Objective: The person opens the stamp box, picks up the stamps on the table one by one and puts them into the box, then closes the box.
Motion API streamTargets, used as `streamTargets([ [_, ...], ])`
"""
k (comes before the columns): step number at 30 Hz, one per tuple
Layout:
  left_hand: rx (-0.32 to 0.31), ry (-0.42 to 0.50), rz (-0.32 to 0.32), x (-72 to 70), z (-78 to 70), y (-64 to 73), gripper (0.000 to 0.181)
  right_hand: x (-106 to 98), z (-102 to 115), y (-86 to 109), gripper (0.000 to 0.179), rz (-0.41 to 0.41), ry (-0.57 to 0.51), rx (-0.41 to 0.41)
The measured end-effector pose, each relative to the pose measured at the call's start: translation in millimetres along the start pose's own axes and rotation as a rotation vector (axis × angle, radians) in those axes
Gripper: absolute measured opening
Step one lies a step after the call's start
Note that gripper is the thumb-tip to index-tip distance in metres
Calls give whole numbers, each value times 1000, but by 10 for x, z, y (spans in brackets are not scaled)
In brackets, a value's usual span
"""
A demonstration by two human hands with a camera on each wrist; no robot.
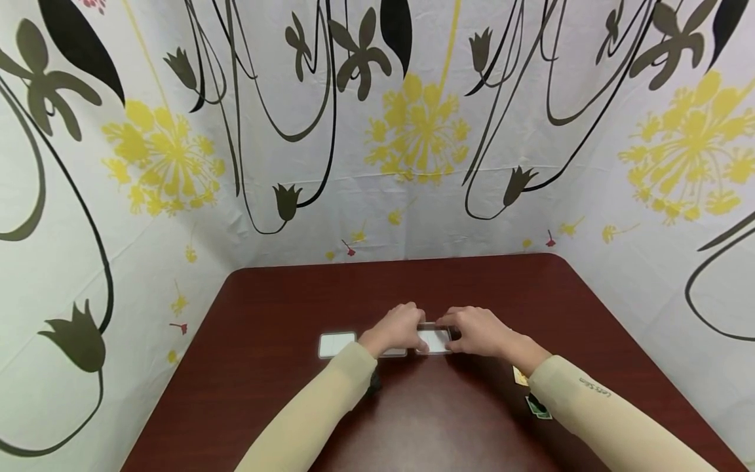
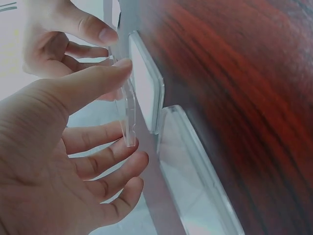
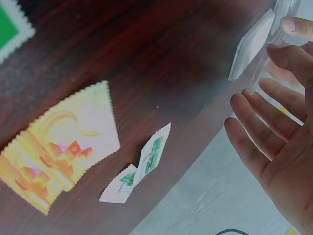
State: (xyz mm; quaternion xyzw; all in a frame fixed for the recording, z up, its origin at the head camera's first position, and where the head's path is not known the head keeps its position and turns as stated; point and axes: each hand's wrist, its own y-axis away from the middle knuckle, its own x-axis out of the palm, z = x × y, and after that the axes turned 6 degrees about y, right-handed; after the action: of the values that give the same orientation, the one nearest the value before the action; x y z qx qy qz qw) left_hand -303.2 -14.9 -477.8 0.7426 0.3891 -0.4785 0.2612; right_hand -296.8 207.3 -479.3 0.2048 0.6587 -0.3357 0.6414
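Observation:
A thin clear plastic lid (image 2: 130, 115) is held edge-on between both hands, just above a flat clear case with a white inside (image 2: 145, 83). My left hand (image 1: 398, 328) pinches the lid's left side, thumb on the near edge and fingers at the far one. On the other side my right hand (image 1: 480, 331) grips it the same way, its fingertips at the lid's edge in the right wrist view. A second flat case (image 2: 195, 171) lies beside the first, partly behind my left wrist in the head view.
Farther left on the dark red table (image 1: 271, 393) lies another white case (image 1: 337, 345). By my right forearm lie orange stamps (image 3: 63, 152), small green-and-white stamps (image 3: 150, 152) and a green stamp (image 3: 9, 29). Flower-patterned cloth (image 1: 413, 216) hangs around the table.

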Motion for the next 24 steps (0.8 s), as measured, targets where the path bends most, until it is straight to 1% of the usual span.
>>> streamTargets([
  [8,-29,10,-52,-126,32,64,50,-76,-21,-34,41,-40,-11,18],
  [12,-25,18,-93,-212,78,64,56,-106,-61,-104,43,-67,-2,40],
  [15,-20,6,-111,-260,135,24,58,-125,-108,-171,45,-66,8,57],
  [19,-12,1,-103,-318,208,-66,59,-156,-181,-255,46,-44,43,72],
  [24,-25,-23,-99,-373,295,-197,59,-177,-287,-390,47,-20,58,79],
])
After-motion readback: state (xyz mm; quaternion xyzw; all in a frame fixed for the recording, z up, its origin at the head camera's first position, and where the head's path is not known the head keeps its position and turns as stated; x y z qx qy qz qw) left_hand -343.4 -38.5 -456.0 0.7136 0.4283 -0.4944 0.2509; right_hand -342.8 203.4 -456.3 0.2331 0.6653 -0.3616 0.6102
